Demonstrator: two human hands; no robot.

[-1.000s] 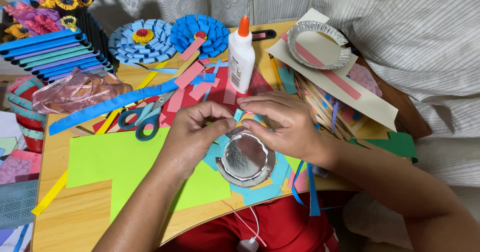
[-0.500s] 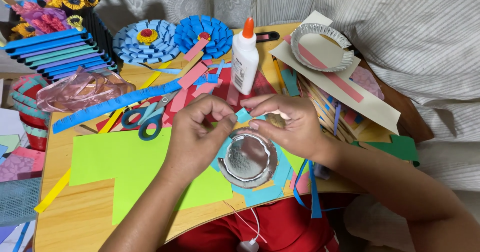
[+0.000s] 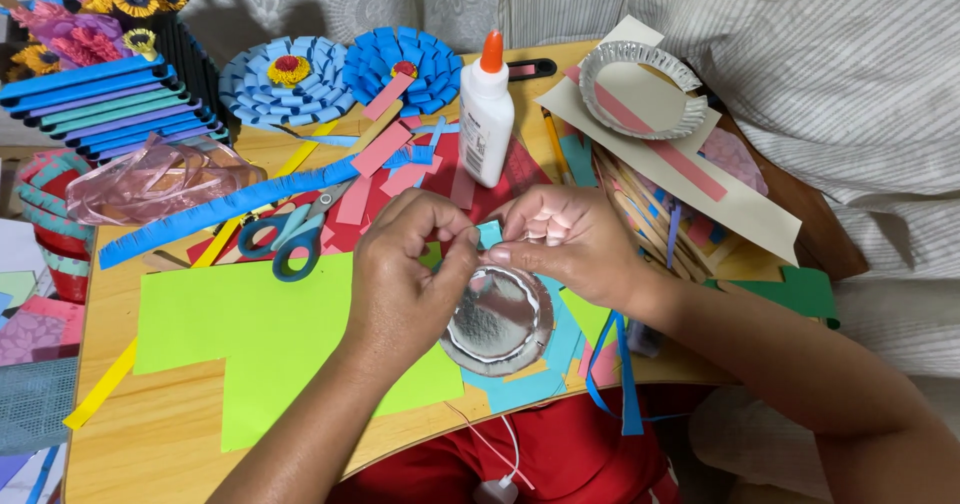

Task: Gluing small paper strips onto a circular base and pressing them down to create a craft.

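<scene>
Pinching a small light-blue paper piece (image 3: 489, 234) between both hands, left hand (image 3: 405, 274) and right hand (image 3: 565, 239) closed on it fingertip to fingertip, just above the silver foil dish (image 3: 497, 321) on the wooden surface (image 3: 150, 434). Could easily tear or slip if squeezed unevenly. Glue bottle (image 3: 486, 114) standing close behind, scissors (image 3: 290, 234) off left, so probably risking a knock-over too.

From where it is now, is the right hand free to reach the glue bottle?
Probably not straight away: the right hand and left hand both pinch a small blue paper piece. The path to the glue bottle looks open, though.
</scene>
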